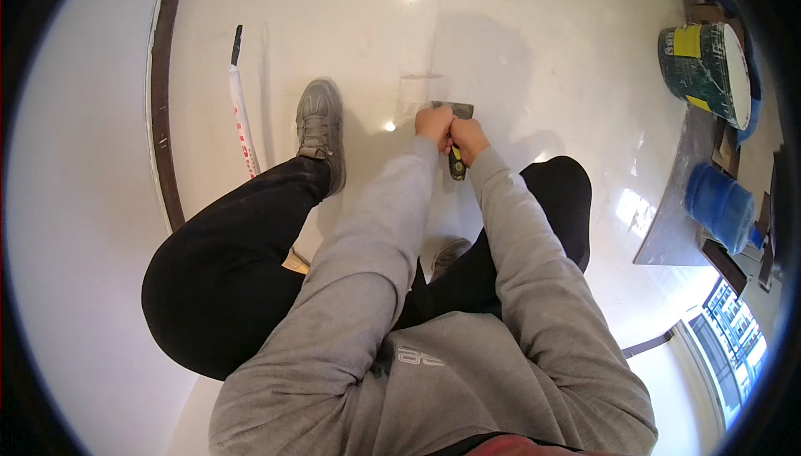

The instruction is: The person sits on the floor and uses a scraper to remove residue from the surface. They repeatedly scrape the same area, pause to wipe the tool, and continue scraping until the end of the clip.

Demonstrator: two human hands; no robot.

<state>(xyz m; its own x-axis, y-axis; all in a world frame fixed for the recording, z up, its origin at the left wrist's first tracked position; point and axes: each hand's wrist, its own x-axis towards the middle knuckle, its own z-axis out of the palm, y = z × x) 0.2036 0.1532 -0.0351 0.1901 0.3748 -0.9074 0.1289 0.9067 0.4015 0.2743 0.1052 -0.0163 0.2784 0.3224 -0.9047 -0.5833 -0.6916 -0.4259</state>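
A putty knife, or wide scraper (458, 165), with a black and yellow handle and a flat metal blade lies low over the glossy cream tile floor (363, 30). Both hands grip it. My left hand (434, 124) is closed near the blade end, its fingers mostly hidden. Beside and touching it, my right hand (469, 135) is closed around the handle, whose butt sticks out below. The blade's edge is at the floor, just right of a faint rectangular mark (422, 77) on the tile.
Left of my shoe (320, 118) lies a white tube-like packet with red print (243, 118) and a black tip. At right are a dark green bucket (701, 71), a blue plastic water jug (719, 205) and a grey board (679, 205). A dark brown baseboard (164, 105) borders the left wall.
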